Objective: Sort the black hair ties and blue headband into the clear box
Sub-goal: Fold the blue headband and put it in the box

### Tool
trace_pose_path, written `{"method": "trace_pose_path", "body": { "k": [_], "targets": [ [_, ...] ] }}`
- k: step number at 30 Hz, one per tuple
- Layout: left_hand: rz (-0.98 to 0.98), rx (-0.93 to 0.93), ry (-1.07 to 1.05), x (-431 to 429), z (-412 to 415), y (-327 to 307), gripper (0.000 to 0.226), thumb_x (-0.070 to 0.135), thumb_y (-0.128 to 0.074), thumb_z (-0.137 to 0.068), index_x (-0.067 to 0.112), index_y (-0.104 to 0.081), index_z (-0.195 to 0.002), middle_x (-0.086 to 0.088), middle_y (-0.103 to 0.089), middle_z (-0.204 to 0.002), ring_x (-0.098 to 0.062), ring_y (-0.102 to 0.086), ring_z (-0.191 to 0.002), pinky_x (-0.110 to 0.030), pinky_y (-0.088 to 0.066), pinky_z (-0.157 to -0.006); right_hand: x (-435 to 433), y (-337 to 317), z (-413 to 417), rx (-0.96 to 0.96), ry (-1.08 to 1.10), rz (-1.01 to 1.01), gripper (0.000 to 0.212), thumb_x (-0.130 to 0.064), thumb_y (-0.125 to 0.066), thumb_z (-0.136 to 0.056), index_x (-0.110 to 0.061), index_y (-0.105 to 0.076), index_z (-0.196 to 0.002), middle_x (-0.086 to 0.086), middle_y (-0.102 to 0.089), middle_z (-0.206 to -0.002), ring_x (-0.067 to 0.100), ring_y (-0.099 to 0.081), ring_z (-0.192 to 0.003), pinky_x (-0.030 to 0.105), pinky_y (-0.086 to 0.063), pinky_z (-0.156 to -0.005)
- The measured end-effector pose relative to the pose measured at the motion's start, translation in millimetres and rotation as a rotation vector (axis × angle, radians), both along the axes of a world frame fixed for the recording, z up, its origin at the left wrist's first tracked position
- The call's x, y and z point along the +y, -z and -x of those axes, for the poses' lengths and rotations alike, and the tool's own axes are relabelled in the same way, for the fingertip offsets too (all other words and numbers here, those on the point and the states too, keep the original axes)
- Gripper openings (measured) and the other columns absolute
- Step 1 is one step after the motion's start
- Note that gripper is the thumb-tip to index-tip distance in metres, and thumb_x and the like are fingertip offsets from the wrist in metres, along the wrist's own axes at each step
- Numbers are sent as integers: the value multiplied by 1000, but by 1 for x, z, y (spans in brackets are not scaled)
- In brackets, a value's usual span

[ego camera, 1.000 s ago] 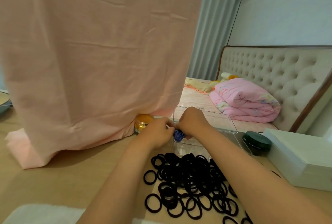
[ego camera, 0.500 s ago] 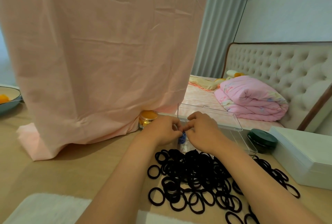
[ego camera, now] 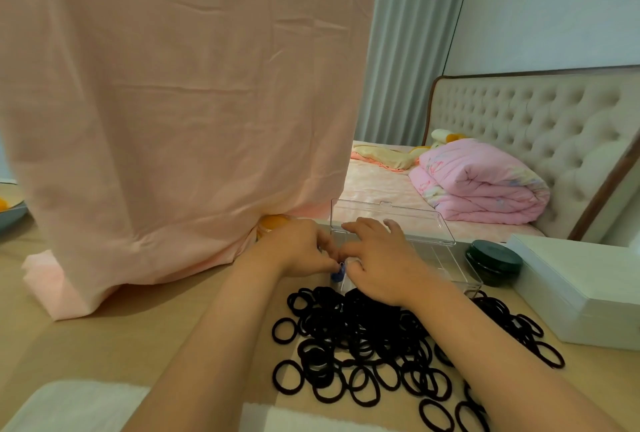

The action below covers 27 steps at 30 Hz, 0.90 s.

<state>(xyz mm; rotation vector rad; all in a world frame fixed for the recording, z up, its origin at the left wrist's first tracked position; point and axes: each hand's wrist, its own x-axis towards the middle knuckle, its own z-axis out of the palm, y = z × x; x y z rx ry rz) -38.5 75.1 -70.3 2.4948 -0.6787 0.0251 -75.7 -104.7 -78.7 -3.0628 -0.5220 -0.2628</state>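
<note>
No text, label, brand or number can be read on the clear box or anything else.

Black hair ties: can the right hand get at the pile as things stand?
Probably yes. The black hair ties lie uncovered on the table just in front of the right hand, with nothing between. It and the left hand are at the blue headband, so that likely goes first.

A pink cloth drapes onto the tabletop, half-hiding what may be an orange-lidded jar; a dark green tin sits just beside a white box.
</note>
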Motion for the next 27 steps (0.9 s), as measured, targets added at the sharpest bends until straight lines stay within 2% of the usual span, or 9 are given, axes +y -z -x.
{"method": "trace_pose_path", "body": {
  "k": [4,7,11,15,16,18,20,23,27],
  "targets": [
    [37,-30,5,2,1,1,31,33,-83,-73,32,-59,-93,14,-62,-98,1,-59,-82,-14,-43,-63,-5,-7,0,98,-8,-69,40,-30,-40,-97,-42,-64,-126,-1,-22,-167,19,-9,-154,53,-5,-123],
    [3,-17,13,0,1,4,29,35,-80,-76,38,-56,-92,11,-63,-108,-3,-60,-88,-19,-47,-71,-12,-15,11,41,13,-274,41,-25,-44,-92,-39,-67,-123,-2,-35,-158,19,-24,-148,48,-16,-122],
    [-94,-121,-26,-7,8,-6,28,41,-76,-75,38,-57,-96,14,-58,-107,-6,-57,-88,-17,-36,-61,-24,-23,37,-48,42,-346,33,-17,-47,-96,-34,-71,-110,-11,-63,-116,10,-56,-106,35,-47,-96],
    [-157,-144,13,-21,27,-19,14,34,-69,-83,34,-58,-91,16,-59,-91,-4,-55,-79,-15,-32,-56,-34,-22,61,56,32,-267,33,-22,-49,-97,-39,-70,-115,-18,-69,-113,-6,-54,-78,25,-50,-84],
    [-171,-123,34,-24,31,-20,9,34,-68,-84,34,-59,-88,16,-60,-87,-5,-56,-79,-16,-34,-58,-35,-20,63,70,28,-210,33,-23,-51,-97,-39,-69,-119,-18,-68,-118,-6,-53,-79,25,-49,-86],
    [-182,-59,68,-28,38,-17,4,33,-67,-87,35,-65,-89,17,-65,-88,-6,-60,-85,-19,-44,-67,-36,-18,67,85,25,-115,35,-29,-52,-97,-38,-64,-128,-16,-64,-128,2,-58,-101,31,-50,-94],
    [-229,-13,68,-29,45,-12,18,34,-65,-90,32,-70,-107,15,-69,-105,-6,-63,-94,-23,-52,-82,-36,-17,69,98,25,-56,40,-36,-53,-96,-38,-57,-137,-13,-62,-135,12,-58,-119,36,-50,-99],
    [-302,12,61,-29,57,2,39,40,-64,-91,30,-64,-129,10,-68,-120,-8,-63,-103,-33,-55,-93,-32,-13,67,182,35,53,55,-43,-61,-93,-44,-45,-145,-8,-63,-132,18,-61,-115,37,-54,-91],
    [-330,45,44,-30,63,13,32,38,-66,-89,33,-67,-121,10,-70,-107,-10,-64,-95,-36,-57,-88,-25,-4,64,199,26,74,49,-37,-64,-93,-45,-50,-138,-6,-67,-119,21,-64,-107,37,-54,-83]
  ]
}}
